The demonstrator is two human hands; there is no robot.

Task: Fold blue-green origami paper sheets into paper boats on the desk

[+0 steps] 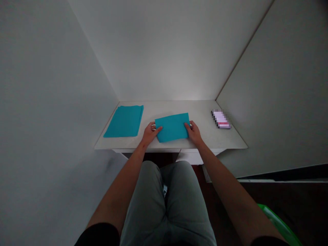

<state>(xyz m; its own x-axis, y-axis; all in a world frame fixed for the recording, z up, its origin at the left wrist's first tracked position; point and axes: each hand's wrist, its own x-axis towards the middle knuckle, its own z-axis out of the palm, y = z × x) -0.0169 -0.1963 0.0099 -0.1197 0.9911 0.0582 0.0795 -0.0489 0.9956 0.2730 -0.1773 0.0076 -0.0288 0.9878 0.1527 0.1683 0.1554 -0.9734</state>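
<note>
A blue rectangular sheet of paper, perhaps folded, is held between both hands just over the white table. My left hand grips its left edge, thumb on top and fingers behind. At the right edge, my right hand pinches it the same way, with the fingers partly hidden behind the sheet. The sheet is tilted slightly, its right end a little farther from me. To the left lies a stack of blue paper sheets, larger than the held one and slightly uneven at the edges.
The white table stands in a corner between pale walls. A phone, blurred out by pixels, lies on its right side. My legs are under the front edge. A green curved object sits low on the right.
</note>
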